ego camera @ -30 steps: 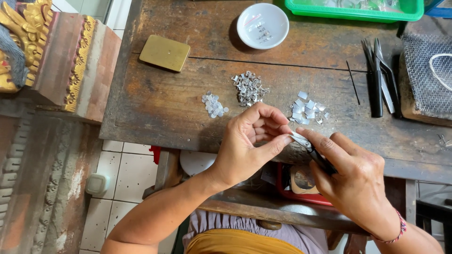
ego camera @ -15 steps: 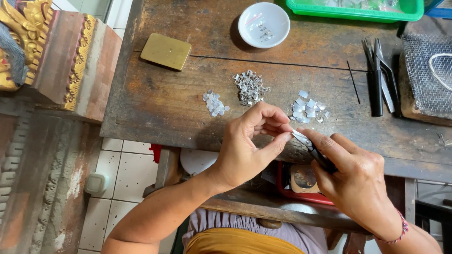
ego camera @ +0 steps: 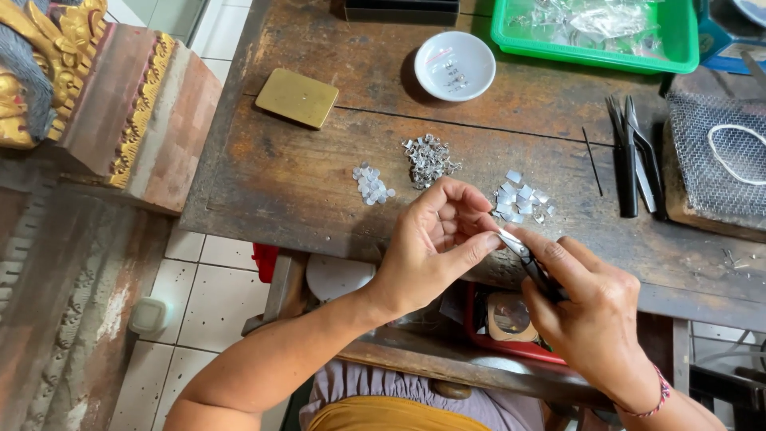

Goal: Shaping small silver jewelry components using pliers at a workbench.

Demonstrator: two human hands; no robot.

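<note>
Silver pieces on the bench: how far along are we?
Done, apparently: a heap of shaped pieces. In hand: the left hand pinches a tiny piece while the right hand works it with pliers. Left: two piles of flat blanks.

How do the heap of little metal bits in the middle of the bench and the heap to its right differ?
The middle heap is a dense, tangled mound of darker, tarnished-looking silver bits piled on each other. The right heap is looser, its pieces flat, pale and roughly squarish, mostly lying singly on the wood. The right heap also sits nearer the left hand and right hand. Both are small, silvery and rest on the wooden bench.
</note>
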